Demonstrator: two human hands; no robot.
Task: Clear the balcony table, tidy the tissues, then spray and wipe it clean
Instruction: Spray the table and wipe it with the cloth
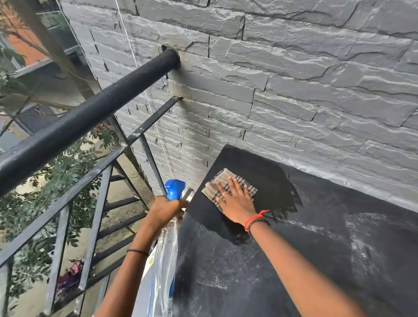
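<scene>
The black balcony table [305,262] fills the lower right, dusty grey in streaks, with a darker wet patch near its far left corner. A checked brown-and-white cloth [216,182] lies flat on that corner. My right hand [234,200] presses on the cloth with straight, spread fingers. My left hand [165,208] grips the neck of a clear spray bottle [164,265] with a blue trigger head, held beside the table's left edge, its body hanging down toward me.
A grey stone-clad wall [295,69] runs along the table's far side. A black metal railing [64,134] with thin bars stands on the left, with trees and the ground far below beyond it. A thin white cord [149,105] hangs down by the wall.
</scene>
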